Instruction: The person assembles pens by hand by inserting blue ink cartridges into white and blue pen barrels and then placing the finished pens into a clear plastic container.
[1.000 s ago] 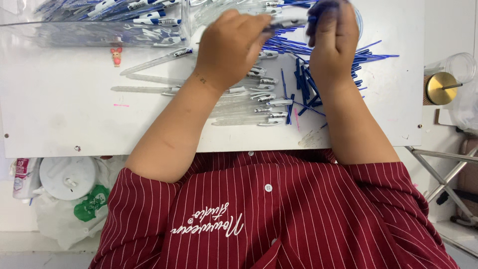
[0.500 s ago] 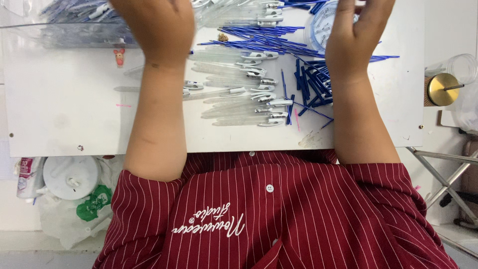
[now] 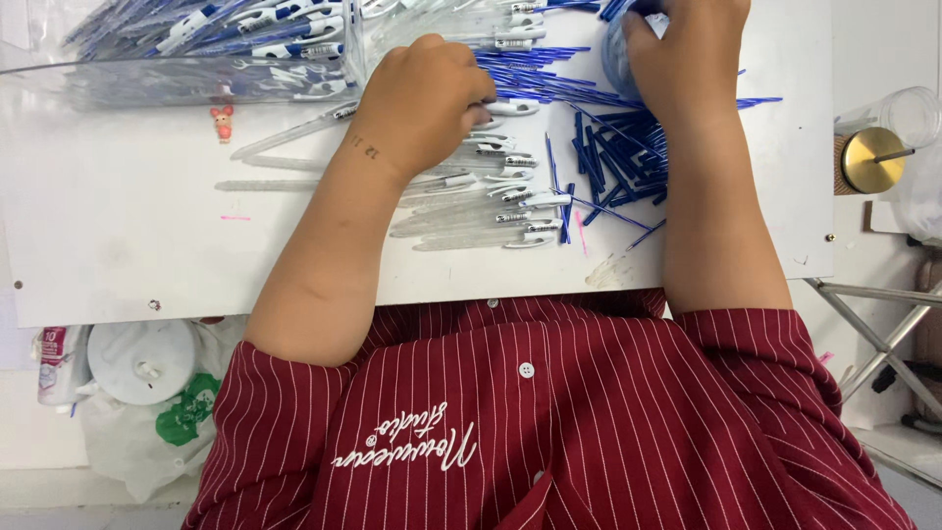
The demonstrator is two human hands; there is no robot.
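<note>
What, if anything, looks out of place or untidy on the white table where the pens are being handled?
The thin blue refills lie loose and crisscrossed near the right hand, a few strays pointing off toward the table edge. A small pink figurine sits alone beside the clear tray. The clear pen barrels under the left hand lie fairly parallel.

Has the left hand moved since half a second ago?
Yes. The left hand came down from the clear tray toward the person, onto the row of clear pen barrels.
</note>
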